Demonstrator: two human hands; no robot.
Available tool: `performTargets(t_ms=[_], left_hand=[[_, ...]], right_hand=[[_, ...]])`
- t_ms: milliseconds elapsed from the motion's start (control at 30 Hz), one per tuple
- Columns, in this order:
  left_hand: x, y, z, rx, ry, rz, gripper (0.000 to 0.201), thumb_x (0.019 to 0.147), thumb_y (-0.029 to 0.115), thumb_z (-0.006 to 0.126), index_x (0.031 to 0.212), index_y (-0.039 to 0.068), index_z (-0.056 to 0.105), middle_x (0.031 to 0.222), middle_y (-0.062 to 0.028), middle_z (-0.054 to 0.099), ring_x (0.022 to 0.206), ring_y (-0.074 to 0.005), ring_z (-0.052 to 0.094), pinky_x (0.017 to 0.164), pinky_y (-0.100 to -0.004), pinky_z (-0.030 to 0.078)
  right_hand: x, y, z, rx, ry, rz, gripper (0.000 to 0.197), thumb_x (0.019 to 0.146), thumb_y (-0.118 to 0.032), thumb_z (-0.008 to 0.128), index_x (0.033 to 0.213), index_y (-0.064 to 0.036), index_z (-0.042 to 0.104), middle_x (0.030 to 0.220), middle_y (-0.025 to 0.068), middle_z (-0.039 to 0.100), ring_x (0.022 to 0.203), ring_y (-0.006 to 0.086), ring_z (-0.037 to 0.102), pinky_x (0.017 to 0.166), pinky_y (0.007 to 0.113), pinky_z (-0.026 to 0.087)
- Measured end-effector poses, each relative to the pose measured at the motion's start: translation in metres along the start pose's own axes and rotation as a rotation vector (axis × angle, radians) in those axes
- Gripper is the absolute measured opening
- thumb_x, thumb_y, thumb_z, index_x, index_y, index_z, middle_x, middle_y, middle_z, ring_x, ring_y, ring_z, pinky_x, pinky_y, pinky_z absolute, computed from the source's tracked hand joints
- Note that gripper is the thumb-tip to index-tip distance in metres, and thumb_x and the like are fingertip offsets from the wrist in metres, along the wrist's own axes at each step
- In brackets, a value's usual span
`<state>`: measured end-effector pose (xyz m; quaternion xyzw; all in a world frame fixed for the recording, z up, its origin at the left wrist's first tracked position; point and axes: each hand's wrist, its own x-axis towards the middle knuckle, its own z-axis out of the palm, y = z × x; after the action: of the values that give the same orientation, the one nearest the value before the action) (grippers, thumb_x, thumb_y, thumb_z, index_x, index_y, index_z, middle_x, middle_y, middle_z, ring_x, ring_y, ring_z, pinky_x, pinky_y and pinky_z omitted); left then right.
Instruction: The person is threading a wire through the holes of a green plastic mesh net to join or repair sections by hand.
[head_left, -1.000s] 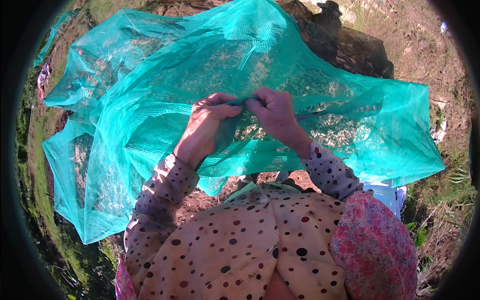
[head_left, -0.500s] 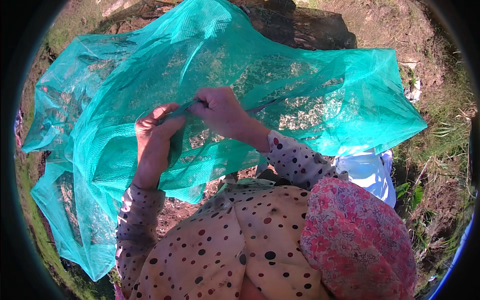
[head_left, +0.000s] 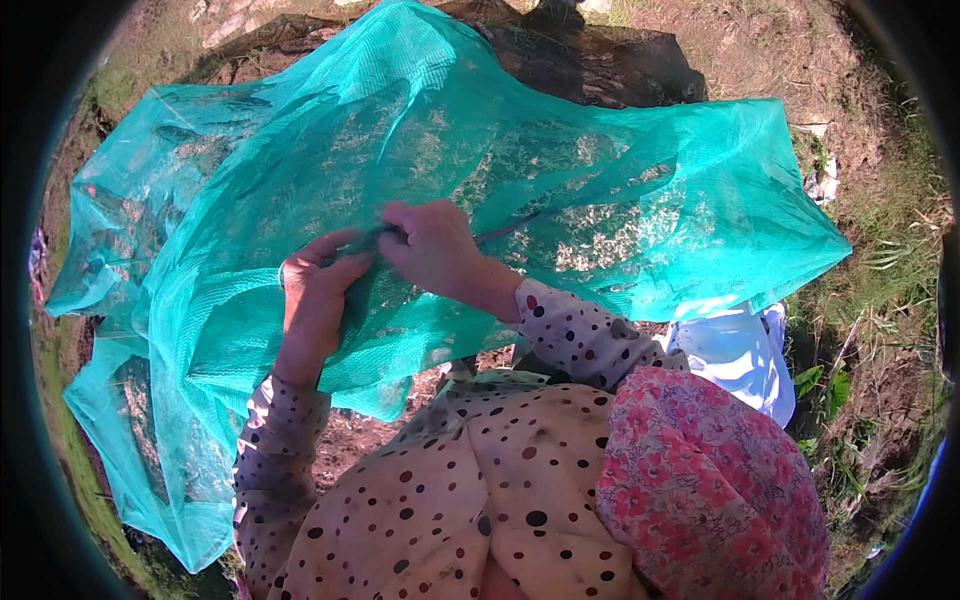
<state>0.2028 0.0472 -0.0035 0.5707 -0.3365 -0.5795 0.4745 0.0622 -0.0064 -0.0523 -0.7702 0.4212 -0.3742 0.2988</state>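
A large sheet of green mesh netting (head_left: 250, 290) spreads across the ground in front of me, bunched in folds near its middle. My left hand (head_left: 315, 300) pinches a gathered bit of it between thumb and fingers. Close beside it, my right hand (head_left: 440, 250) is closed on the same gathered part, with its fingers curled under. The fingertips of both hands nearly meet, and the exact spot they grip is small and partly hidden. From behind the right wrist a thin dark purple strip (head_left: 510, 228) runs rightward along the netting.
Pale, flaky-looking matter (head_left: 590, 240) shows through the mesh. Past the far edge lies a dark brown sheet (head_left: 600, 65). A white bag-like thing (head_left: 735, 355) sits at the right, near green leaves (head_left: 825, 385). Pink floral cloth (head_left: 715, 480) fills the lower right.
Both hands have stayed together on the gathered netting, shifting slightly down in the picture. The right hand's outline has moved a little left; nothing has been let go.
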Motion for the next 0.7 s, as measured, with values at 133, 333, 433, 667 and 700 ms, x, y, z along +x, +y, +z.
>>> performTargets(t_ms=[133,333,433,667,700], left_hand=[[0.003,0.009,-0.004,0.047,-0.003,-0.020,0.026,0.072,0.004,0.059,0.095,-0.007,0.061,0.075,-0.0070,0.062,0.063,-0.0078,0.055,0.055,-0.0198,0.043],[0.004,0.004,-0.007,0.054,-0.032,0.009,0.021,0.073,0.005,0.059,0.092,-0.004,0.062,0.069,-0.0028,0.060,0.055,-0.0045,0.050,0.047,-0.0190,0.039],[0.004,0.004,-0.006,0.052,-0.020,0.027,0.020,0.074,0.005,0.059,0.092,-0.004,0.062,0.067,-0.0014,0.059,0.053,-0.0032,0.048,0.044,-0.0188,0.037],[0.005,0.014,-0.006,0.286,-0.069,-0.003,0.022,0.072,0.005,0.062,0.092,-0.004,0.062,0.068,-0.0041,0.061,0.054,-0.0057,0.052,0.046,-0.0198,0.040],[0.006,0.014,-0.007,0.312,-0.088,-0.004,0.023,0.071,0.005,0.062,0.092,-0.005,0.061,0.069,-0.0057,0.062,0.055,-0.0074,0.054,0.048,-0.0201,0.042]], right_hand=[[0.000,-0.006,-0.014,0.072,-0.099,0.098,0.014,0.074,-0.020,0.058,0.073,-0.0054,0.057,0.059,0.0146,0.055,0.059,0.0336,0.056,0.052,0.042,0.042],[0.002,-0.003,-0.017,0.126,-0.137,0.141,0.019,0.075,-0.022,0.061,0.071,-0.0041,0.055,0.057,0.0144,0.054,0.055,0.0318,0.055,0.048,0.040,0.040],[0.003,-0.003,-0.017,0.082,-0.153,0.123,0.021,0.076,-0.023,0.061,0.070,-0.0036,0.054,0.057,0.0145,0.053,0.054,0.0313,0.055,0.048,0.040,0.039],[0.002,-0.003,-0.020,0.077,-0.158,0.101,0.017,0.071,-0.018,0.061,0.071,-0.0027,0.054,0.055,0.0145,0.053,0.051,0.0296,0.054,0.047,0.038,0.039],[0.002,-0.003,-0.021,0.099,-0.170,0.103,0.016,0.071,-0.017,0.061,0.072,-0.0023,0.055,0.054,0.0140,0.053,0.050,0.0275,0.054,0.047,0.037,0.039]])
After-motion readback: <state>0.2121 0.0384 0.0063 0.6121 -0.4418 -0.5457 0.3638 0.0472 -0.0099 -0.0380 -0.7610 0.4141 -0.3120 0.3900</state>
